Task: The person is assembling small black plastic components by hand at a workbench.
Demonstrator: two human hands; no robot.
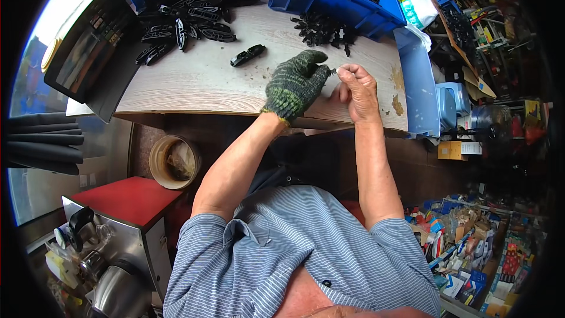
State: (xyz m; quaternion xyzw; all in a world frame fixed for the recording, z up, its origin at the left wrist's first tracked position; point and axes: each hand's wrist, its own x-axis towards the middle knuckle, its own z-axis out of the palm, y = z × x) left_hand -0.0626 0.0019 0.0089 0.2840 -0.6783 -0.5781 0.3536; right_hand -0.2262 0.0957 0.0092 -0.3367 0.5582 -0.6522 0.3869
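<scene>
My left hand (294,82) wears a green knitted glove and hovers over the wooden table (194,82), its fingertips pinched on a small dark part (331,71). My bare right hand (356,88) meets it from the right, thumb and forefinger closed on the same small part. A single black plastic piece (248,55) lies on the table to the left of the hands. Just beyond the hands sits a heap of small black parts (322,28). At the far left of the table is a pile of black oval frames (182,26).
Two blue bins (329,0) stand at the table's far edge, one holding black parts. A dark tray (94,53) leans at the left. A round bucket (172,162) sits below the table edge, a red-topped metal cabinet (126,200) nearby. Cluttered shelves fill the right side.
</scene>
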